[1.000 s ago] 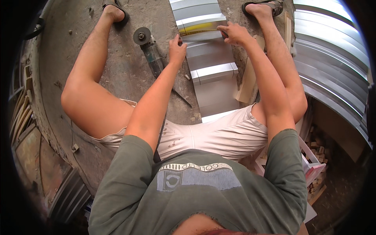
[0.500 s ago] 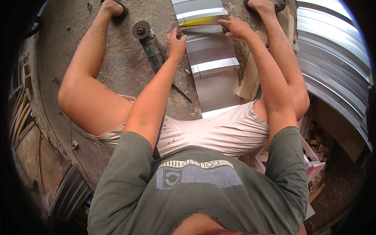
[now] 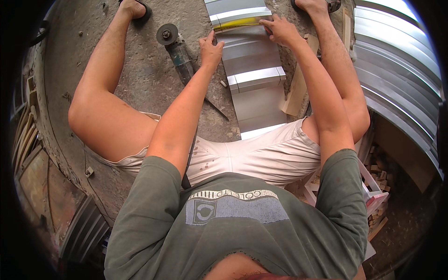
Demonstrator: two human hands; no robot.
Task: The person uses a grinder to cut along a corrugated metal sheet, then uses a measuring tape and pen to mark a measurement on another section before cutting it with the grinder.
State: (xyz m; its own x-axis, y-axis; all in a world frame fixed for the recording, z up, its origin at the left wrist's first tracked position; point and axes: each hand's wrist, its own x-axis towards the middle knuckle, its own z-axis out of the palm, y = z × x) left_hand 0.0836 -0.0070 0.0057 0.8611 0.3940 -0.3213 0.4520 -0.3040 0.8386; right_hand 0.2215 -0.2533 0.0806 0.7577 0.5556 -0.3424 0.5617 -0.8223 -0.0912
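A yellow tape measure blade (image 3: 238,23) stretches crosswise over a long strip of silver ribbed metal sheet (image 3: 255,103) on the ground between my legs. At the strip's left edge, my left hand (image 3: 211,50) has its index fingertip by the blade's end; a small dark thing sits between finger and thumb, its kind unclear. My right hand (image 3: 282,31) grips the tape measure at the right edge, index finger on the blade and a dark part under it. Dark lines cross the raised ribs near their ends. An angle grinder (image 3: 179,58) lies left of my left hand.
Large ribbed metal sheets (image 3: 396,60) lie at the right. A wooden board (image 3: 297,91) rests beside the strip, near my right leg. The grinder's cord (image 3: 192,151) runs toward my lap. Wood offcuts (image 3: 380,177) lie at the lower right, near a pale stool (image 3: 368,186).
My right hand has shifted slightly up and left along the tape measure, its index finger now lying on the blade. The left hand stays nearly in place, its index fingertip slightly higher.
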